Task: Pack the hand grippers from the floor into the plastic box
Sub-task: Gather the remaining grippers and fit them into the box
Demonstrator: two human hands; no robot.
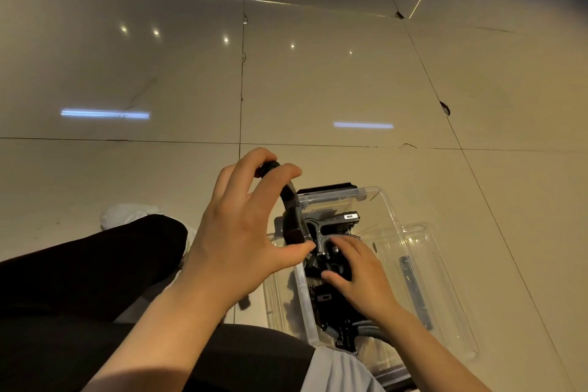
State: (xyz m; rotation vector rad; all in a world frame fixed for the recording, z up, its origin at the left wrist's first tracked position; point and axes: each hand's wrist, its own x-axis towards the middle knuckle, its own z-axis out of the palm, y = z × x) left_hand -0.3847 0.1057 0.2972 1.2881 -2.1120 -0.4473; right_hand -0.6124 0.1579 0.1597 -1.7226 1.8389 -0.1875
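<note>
- One clear plastic box [386, 200] stands open on the tiled floor [127, 79], near the person and to the right of their legs.
- One clear lid [445, 264] lies under or just beside the box on its right; which, I cannot tell.
- One hand gripper [291, 210] is held above the box's left wall, tilted, its black handle running from far-left down to near-right.
- The left hand [241, 232] grips that hand gripper, fingers curled over its far end and thumb against its near end.
- The right hand [359, 267] is inside the box, fingers curled on the black grippers in the box [331, 299].
- How many grippers lie in that dark heap cannot be counted; they overlap.
- Two legs in black trousers [95, 264] fill the near left, with one white shoe [127, 213] beyond the knee.
</note>
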